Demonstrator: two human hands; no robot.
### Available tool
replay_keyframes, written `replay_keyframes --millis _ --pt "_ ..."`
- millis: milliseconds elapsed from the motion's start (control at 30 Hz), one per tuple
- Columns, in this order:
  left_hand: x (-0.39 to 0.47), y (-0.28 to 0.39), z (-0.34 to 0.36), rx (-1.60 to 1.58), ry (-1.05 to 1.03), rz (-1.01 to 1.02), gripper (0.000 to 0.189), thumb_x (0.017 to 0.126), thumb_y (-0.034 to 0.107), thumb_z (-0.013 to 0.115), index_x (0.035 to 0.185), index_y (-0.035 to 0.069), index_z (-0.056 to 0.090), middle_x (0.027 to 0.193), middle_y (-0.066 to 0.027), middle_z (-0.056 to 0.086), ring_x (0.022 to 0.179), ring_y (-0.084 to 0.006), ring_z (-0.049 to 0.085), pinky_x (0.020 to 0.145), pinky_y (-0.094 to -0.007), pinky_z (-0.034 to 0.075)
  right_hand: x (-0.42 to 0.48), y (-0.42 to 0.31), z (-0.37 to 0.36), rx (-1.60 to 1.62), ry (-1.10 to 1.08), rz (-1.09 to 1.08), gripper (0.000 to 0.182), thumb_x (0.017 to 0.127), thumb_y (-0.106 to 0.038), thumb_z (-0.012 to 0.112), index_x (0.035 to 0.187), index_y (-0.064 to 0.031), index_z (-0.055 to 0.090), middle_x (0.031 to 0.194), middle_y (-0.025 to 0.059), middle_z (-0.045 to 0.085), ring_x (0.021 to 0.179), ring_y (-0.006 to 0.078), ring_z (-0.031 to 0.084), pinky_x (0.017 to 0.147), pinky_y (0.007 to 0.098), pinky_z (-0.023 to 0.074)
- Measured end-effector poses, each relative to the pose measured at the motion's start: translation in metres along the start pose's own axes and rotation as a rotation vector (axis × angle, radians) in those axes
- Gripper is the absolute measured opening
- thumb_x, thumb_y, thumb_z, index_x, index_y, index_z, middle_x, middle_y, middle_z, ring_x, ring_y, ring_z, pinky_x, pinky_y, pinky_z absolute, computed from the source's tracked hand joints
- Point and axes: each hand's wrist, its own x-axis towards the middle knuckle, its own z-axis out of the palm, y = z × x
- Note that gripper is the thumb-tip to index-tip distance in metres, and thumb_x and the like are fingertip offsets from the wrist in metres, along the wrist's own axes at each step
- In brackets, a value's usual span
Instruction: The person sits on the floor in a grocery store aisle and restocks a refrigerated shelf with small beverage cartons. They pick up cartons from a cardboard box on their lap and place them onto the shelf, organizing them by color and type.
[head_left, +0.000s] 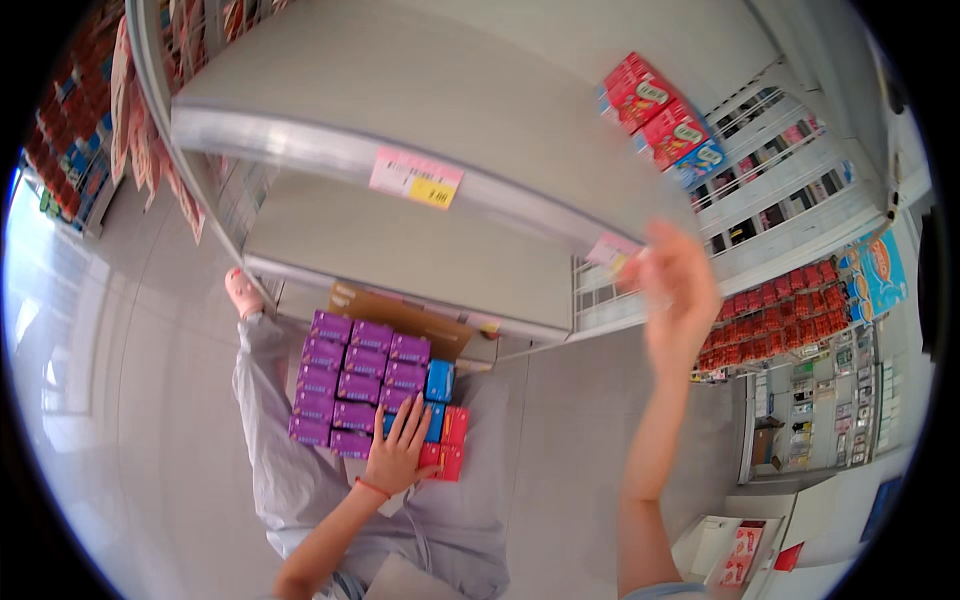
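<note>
My left hand (400, 454) lies palm down on small packed boxes before my lap, fingers spread. Most of these are purple boxes (358, 386) in rows. A blue box (440, 380) and red boxes (453, 426) sit at their right side, partly under my hand. A brown cardboard flap (401, 319) rises behind the rows. My right hand (671, 289) is raised at the right end of the shelf's front edge, beside a pink price tag (611, 250). Motion blurs its fingers, so I cannot tell whether it holds anything.
Red and blue boxes (660, 112) stand at the right end of the upper shelf (420, 82). Below is a lower shelf (405, 240). A white wire rack (780, 165) adjoins on the right. Red packets (780, 315) hang beyond it. My leg (274, 420) extends left of the boxes.
</note>
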Motion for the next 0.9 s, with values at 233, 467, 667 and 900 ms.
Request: replay_keyframes --millis 233,467,667,900 --pt "-0.004 0.001 0.001 -0.057 0.034 0.017 0.101 0.073 0.064 0.062 0.147 0.002 0.032 0.156 -0.0157 0.024 0.145 -0.0297 0.021 0.115 -0.0592 0.013 -0.147 0.053 0.095 -0.271 -0.723 0.177 0.055 0.074 -0.019 0.077 0.123 -0.0036 0.057 0.127 0.0150 0.055 0.110 0.0318 0.060 0.087 0.0387 0.0520" --pt "-0.002 0.002 0.002 -0.040 0.007 -0.003 0.104 0.071 0.066 0.063 0.147 0.002 0.031 0.157 -0.0152 0.022 0.145 -0.0288 0.020 0.115 -0.0588 0.013 -0.228 0.077 0.126 -0.233 -1.015 0.445 0.095 0.066 -0.028 0.084 0.140 0.0019 0.032 0.141 0.0220 0.041 0.131 0.0364 0.043 0.105 0.0399 0.0415" --pt "-0.001 0.001 0.003 -0.033 -0.008 -0.006 0.103 0.072 0.064 0.063 0.148 0.002 0.030 0.157 -0.0146 0.021 0.146 -0.0283 0.019 0.115 -0.0585 0.013 -0.229 0.103 0.127 -0.008 -0.872 0.466 0.071 0.066 -0.025 0.084 0.124 -0.0020 0.050 0.119 0.0166 0.057 0.112 0.0348 0.056 0.092 0.0404 0.0471" --pt "0.000 0.002 0.000 -0.054 -0.021 -0.003 0.103 0.073 0.062 0.065 0.149 0.003 0.028 0.157 -0.0143 0.021 0.146 -0.0283 0.019 0.115 -0.0583 0.013 -0.238 0.107 0.125 -0.119 -0.833 0.345 0.077 0.057 -0.018 0.082 0.125 -0.0035 0.049 0.119 0.0156 0.057 0.111 0.0355 0.056 0.092 0.0400 0.0479"
